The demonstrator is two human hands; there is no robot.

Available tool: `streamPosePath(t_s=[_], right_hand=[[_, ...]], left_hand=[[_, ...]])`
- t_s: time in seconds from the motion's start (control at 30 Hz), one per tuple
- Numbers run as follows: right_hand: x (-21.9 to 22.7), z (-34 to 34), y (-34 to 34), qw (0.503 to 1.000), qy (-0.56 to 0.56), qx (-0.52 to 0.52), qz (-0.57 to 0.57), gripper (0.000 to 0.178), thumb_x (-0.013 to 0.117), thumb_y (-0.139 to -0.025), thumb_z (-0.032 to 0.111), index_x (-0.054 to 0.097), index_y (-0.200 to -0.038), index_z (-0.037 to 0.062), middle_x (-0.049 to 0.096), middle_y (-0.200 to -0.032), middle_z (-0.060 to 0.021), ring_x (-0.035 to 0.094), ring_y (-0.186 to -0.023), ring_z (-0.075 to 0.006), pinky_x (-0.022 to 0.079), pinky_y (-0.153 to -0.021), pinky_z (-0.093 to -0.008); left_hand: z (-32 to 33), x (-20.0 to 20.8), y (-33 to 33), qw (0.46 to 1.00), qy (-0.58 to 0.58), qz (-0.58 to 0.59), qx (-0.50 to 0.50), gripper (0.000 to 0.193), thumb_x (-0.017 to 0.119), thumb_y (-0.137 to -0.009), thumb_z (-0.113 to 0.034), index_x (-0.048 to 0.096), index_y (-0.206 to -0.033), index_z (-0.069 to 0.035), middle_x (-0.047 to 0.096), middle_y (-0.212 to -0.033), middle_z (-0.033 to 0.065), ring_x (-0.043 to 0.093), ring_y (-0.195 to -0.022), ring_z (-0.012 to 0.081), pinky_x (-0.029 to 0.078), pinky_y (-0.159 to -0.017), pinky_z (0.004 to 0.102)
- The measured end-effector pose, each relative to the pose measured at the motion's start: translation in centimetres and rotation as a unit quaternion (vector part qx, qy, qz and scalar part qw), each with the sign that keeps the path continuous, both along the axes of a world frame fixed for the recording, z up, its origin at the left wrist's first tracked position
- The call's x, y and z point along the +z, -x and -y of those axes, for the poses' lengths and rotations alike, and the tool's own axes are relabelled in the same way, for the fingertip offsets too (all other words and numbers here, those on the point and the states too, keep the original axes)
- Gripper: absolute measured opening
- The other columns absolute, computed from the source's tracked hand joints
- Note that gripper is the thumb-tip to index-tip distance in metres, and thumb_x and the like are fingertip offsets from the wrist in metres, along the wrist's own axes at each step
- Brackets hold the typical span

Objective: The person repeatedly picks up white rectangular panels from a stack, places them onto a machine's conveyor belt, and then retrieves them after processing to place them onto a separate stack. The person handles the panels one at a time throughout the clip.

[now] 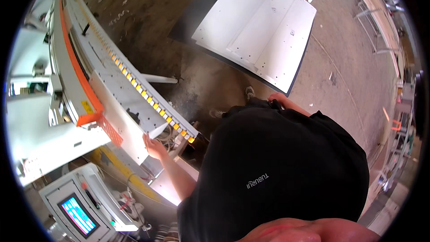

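Observation:
A long white panel [117, 118] lies on the bed of a long machine on my left. My left hand [154, 148] touches the panel near its close end, fingers stretched out against it. My right hand [277, 98] hangs by my waist, partly behind my dark shirt, so its fingers are mostly hidden. Just beyond it is a stack of white panels [257, 27] with small drilled holes, resting on a dark sheet [192, 15]. My right hand appears apart from the stack.
A row of orange and white rollers [154, 105] lines the machine's outer edge, and an orange guard rail [71, 49] its inner side. At lower left stands a control cabinet with a lit screen [79, 214]. A support leg [159, 79] juts over the floor; racks [396, 125] stand at far right.

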State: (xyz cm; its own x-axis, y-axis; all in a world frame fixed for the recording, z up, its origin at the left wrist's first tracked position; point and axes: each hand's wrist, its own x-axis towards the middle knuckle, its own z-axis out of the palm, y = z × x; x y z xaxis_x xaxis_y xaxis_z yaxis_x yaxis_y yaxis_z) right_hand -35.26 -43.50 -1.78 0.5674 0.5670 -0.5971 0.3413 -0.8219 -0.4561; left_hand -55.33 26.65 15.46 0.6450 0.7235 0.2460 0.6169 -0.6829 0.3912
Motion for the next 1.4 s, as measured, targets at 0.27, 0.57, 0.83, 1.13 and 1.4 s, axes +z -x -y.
streamPosePath(t_s=[0.27,0.57,0.83,1.13,1.4], right_hand=[[-0.3,1.3,-1.4,0.982,0.017,-0.169,-0.086,0.028,0.054,-0.095,0.033,0.073,-0.106,0.0168,0.071,-0.108,-0.0122,0.068,-0.105,-0.0330,0.056,-0.088,-0.0438],[-7.8,8.1,-4.7,0.959,-0.057,-0.275,-0.025,0.039,0.058,-0.094,0.041,0.073,-0.096,0.0056,0.074,-0.086,-0.0065,0.071,-0.072,-0.0186,0.056,-0.065,-0.0335],[-19.5,12.9,-8.1,0.636,-0.006,-0.732,-0.244,0.063,0.056,-0.098,0.054,0.059,-0.134,0.0026,0.067,-0.121,-0.0147,0.066,-0.103,-0.0264,0.057,-0.082,-0.0445],[-18.7,12.5,-9.3,0.193,-0.358,-0.879,-0.250,0.060,0.068,-0.095,0.050,0.049,-0.141,0.0169,0.050,-0.132,-0.0109,0.057,-0.107,-0.0269,0.056,-0.073,-0.0373],[-13.0,12.4,-9.5,0.371,-0.252,-0.842,-0.300,0.066,0.070,-0.090,0.061,0.056,-0.138,0.0174,0.058,-0.120,-0.0042,0.053,-0.088,-0.0167,0.042,-0.061,-0.0274]], left_hand=[[14.4,1.7,-9.1,0.981,0.121,0.065,-0.140,0.023,0.063,-0.097,-0.010,0.074,-0.116,-0.003,0.075,-0.109,0.0154,0.072,-0.093,0.0292,0.055,-0.085,0.0381],[34.1,-1.8,-10.4,0.778,0.447,-0.285,-0.337,0.031,0.068,-0.096,-0.017,0.069,-0.126,-0.008,0.075,-0.114,0.0078,0.073,-0.101,0.0186,0.056,-0.088,0.0301],[36.4,-3.9,-3.0,0.742,0.562,-0.331,-0.151,0.038,0.068,-0.098,-0.028,0.066,-0.130,-0.008,0.076,-0.111,0.0103,0.073,-0.101,0.0202,0.055,-0.090,0.0313],[38.9,-3.8,-7.2,0.752,0.460,-0.391,-0.263,0.033,0.068,-0.099,-0.022,0.068,-0.126,-0.002,0.076,-0.109,0.0106,0.073,-0.097,0.0144,0.056,-0.087,0.0297],[39.0,-3.6,-11.1,0.748,0.471,-0.391,-0.255,0.032,0.067,-0.098,-0.018,0.067,-0.125,0.000,0.076,-0.105,0.0107,0.072,-0.091,0.0160,0.056,-0.084,0.0284]])
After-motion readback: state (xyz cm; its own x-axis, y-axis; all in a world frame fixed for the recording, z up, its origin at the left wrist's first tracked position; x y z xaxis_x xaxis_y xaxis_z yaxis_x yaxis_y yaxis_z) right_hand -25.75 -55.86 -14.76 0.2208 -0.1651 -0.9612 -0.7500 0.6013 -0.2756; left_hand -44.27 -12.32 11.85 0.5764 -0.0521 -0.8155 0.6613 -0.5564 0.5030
